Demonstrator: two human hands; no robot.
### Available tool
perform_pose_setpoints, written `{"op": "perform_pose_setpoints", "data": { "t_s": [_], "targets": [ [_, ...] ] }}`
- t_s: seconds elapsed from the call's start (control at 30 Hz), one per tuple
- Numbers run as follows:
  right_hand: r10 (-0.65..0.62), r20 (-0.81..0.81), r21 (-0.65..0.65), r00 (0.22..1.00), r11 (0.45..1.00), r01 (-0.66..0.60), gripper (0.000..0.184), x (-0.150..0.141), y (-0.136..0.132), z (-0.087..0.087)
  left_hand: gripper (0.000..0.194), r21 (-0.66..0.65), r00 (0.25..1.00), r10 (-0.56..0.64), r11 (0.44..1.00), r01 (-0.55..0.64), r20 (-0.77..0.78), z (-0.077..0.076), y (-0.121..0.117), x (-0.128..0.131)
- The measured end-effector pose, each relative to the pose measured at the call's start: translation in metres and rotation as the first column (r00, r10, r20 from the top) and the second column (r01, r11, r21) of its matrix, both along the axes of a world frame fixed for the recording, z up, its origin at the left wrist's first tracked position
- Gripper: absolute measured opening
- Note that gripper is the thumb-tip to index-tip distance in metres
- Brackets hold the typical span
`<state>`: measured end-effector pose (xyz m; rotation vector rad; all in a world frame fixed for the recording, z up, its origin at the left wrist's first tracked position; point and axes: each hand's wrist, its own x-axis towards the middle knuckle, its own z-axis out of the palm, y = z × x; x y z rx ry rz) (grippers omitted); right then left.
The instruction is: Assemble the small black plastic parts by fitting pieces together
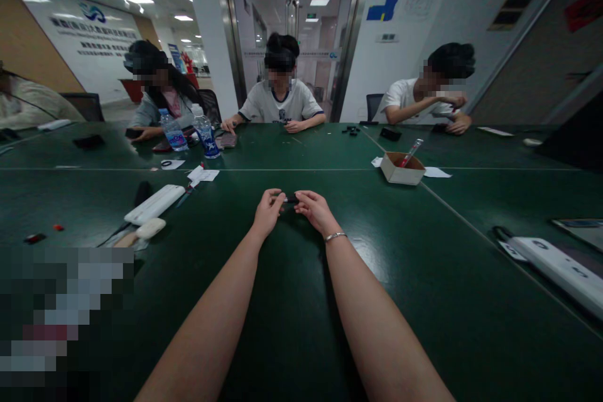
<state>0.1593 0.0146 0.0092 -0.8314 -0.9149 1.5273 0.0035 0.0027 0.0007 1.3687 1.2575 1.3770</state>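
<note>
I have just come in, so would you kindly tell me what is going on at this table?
The person wearing the camera holds a small dark object in the fingertips of both hands, the left hand at one end and the right hand at the other; what it is stays too small to tell. Other people sit across the green table. An open box stands ahead to the right, and two plastic bottles stand ahead to the left.

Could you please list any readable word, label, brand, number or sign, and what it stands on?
No text is clearly readable.
Wall sign: lettering too blurred.
Glass door: lettering too small.
Green sign: too small.
Purple-labelled bottle: blurred.
Blue-labelled bottle: blurred.
Wall label: too small.
White tag: marking unclear.
Small dark object: no text visible.
</note>
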Motion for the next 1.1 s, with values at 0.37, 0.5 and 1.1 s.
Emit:
{"op": "perform_pose_setpoints", "data": {
  "t_s": [0.37,0.5,1.1],
  "targets": [
    [0.037,0.018,0.018,0.999,0.999,-0.038,0.034,0.0004,-0.0005,-0.0007,0.025,-0.02,1.0,-0.029,0.999,0.029,0.0,0.0033,-0.0014,0.0001],
    [0.031,0.022,0.007,0.999,0.999,-0.031,0.032,0.0002,-0.0004,0.0001,0.026,-0.021,1.0,-0.006,1.0,0.006,-0.006,0.0047,-0.0024,0.0003],
    [0.039,0.009,-0.003,0.999,0.999,-0.039,0.032,0.0,-0.0012,0.0007,0.025,-0.034,0.998,-0.061,0.998,0.06,-0.008,0.0033,-0.0025,-0.0002]
  ]
}}
